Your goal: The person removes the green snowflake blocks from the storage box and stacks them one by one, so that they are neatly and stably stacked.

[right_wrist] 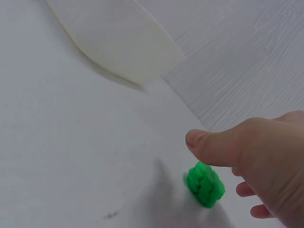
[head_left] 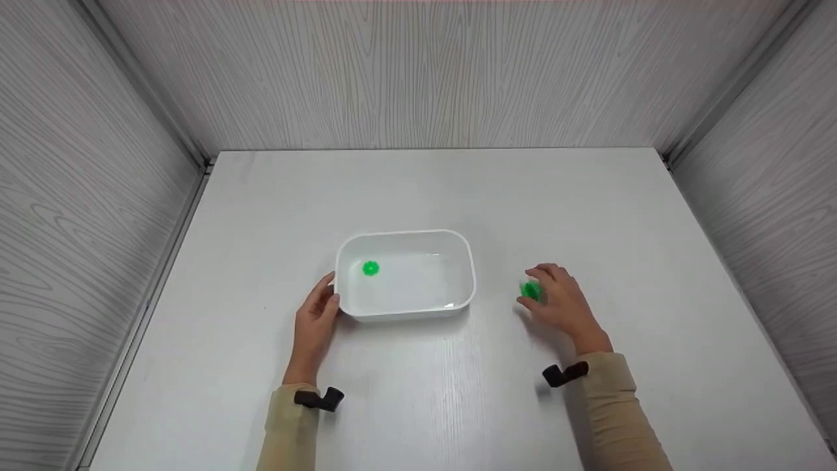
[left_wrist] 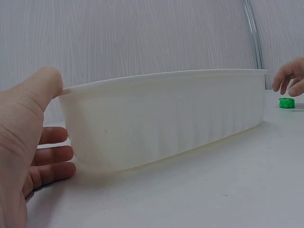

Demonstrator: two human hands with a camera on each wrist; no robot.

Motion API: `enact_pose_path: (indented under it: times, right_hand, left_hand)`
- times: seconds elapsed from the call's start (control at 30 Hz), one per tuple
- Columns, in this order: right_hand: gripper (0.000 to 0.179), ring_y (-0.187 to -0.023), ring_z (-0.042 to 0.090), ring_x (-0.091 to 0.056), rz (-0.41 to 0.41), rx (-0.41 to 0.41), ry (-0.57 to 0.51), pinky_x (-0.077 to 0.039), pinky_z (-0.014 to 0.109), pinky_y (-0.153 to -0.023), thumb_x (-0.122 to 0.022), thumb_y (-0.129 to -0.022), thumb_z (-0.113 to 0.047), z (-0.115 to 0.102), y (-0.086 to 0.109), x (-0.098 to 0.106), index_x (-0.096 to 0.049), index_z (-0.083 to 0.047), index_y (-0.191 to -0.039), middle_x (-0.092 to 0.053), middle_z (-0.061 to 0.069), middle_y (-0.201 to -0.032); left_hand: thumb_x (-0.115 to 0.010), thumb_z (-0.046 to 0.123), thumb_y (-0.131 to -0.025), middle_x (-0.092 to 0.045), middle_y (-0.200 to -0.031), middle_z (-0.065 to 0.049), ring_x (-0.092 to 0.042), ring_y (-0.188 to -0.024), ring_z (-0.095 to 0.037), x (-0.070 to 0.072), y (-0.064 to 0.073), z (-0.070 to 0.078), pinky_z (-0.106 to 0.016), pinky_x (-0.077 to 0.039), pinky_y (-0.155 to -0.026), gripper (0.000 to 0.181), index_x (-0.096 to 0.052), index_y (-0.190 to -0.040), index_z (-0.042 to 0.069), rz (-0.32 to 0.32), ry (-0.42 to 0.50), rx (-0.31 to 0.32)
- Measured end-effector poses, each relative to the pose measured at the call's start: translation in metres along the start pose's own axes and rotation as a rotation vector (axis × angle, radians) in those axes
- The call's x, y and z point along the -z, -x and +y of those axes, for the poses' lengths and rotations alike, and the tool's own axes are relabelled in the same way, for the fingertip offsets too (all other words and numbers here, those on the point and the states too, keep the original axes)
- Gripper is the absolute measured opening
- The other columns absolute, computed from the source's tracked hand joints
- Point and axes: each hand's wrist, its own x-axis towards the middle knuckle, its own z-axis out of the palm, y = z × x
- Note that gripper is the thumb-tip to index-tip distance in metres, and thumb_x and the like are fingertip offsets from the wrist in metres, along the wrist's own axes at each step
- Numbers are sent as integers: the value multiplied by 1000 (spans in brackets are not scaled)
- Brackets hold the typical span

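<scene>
A white rectangular plastic tub (head_left: 409, 315) with rounded corners rests on the table. My left hand (head_left: 316, 324) holds its left end, the thumb (left_wrist: 47, 85) at the rim and the other fingers (left_wrist: 54, 155) against the outer wall below. Inside the tub, toward the left, lies a small bright green flower-shaped piece (head_left: 371, 268). Another green piece (right_wrist: 205, 185), short with a ridged side, sits on the table right of the tub. Over it hovers my right hand (head_left: 559, 301), thumb and fingers spread apart around it; the left wrist view shows the fingertips above the piece.
The white table (head_left: 418, 190) is bounded by pale wood-grain panels at the back (head_left: 418, 78), left (head_left: 78, 196) and right (head_left: 752, 150). Both forearms, in tan sleeves with dark wrist cameras (head_left: 565, 374), come in from the near edge.
</scene>
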Motion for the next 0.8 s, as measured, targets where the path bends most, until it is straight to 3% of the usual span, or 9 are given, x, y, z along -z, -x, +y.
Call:
enact_pose_path:
  times: [0.17,0.4,0.8]
  right_hand:
    - [47,-96,31,-52,71,105,-28,-42,44,-77,-77,-77,-24,-21,-16,2,-61,-1,-113,-56,16,-110]
    - [42,-98,29,-56,175,249,-50,-46,43,-81,-76,-78,-23,-51,-34,-4,-62,-1,-110,-58,14,-107]
    - [47,-99,27,-58,206,377,-76,-48,40,-82,-74,-80,-27,-95,-57,-29,-61,0,-116,-60,14,-108]
  left_hand:
    - [-54,17,-95,-57,-118,-19,-54,-99,-26,0,0,0,-25,-47,-78,42,-48,-137,16,5,-6,12]
    - [-54,15,-95,-58,-117,-18,-54,-101,-29,0,1,2,-25,-47,-78,43,-48,-137,14,-3,5,2]
    - [-53,14,-95,-54,-120,-25,-52,-108,-37,0,3,3,-24,-47,-81,43,-46,-138,10,-13,41,-20]
